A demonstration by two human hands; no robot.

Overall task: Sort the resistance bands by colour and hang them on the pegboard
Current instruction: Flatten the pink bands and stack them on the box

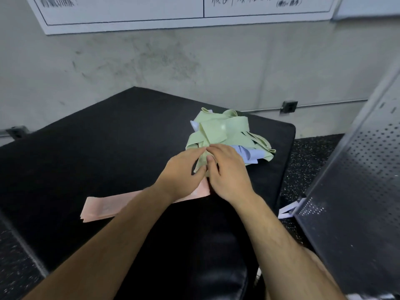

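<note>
Two sets of fingers meet at the near edge of the heap I am watching. Those of the left hand (180, 172) pinch a strip of the green bands (218, 131) between forefinger and thumb. Those of the right hand (227, 172) curl onto the same strip, touching the left fingertips. The green bands lie in a loose tangle on the far right part of the black padded counter (97, 148). Blue bands (252, 155) poke out from under them on the right and at the far left side. Pink bands (104, 207) lie flat in a stack nearer the camera, partly under the left forearm and wrist. A grey pegboard (357, 191) stands tilted on the speckled floor (307, 152) to the right of the counter. Behind is a pale wall (151, 61) with a whiteboard (129, 11).
</note>
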